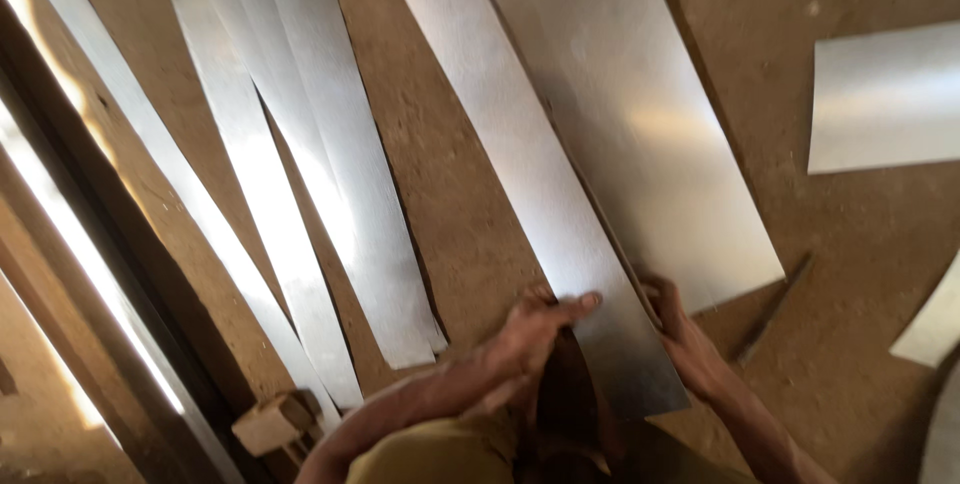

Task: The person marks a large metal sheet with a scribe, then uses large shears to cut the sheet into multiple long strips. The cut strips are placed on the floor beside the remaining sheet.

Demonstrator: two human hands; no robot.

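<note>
Metal strip (pixel 540 194), long and narrow, lies on the dirt floor (pixel 450 194), its long axis running from the person's hands up and away to the upper left. The left hand (pixel 535 329) presses its near end, fingers (pixel 580 302) curled over the edge. The right hand (pixel 680 329) grips the adjoining wider sheet (pixel 650 134). More cut strips (pixel 300 174) lie to the left.

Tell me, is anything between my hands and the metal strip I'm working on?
Nothing visible. The left hand already rests on the strip's near end, thumb on top, and the right hand touches its right edge beside the wide sheet.
</note>
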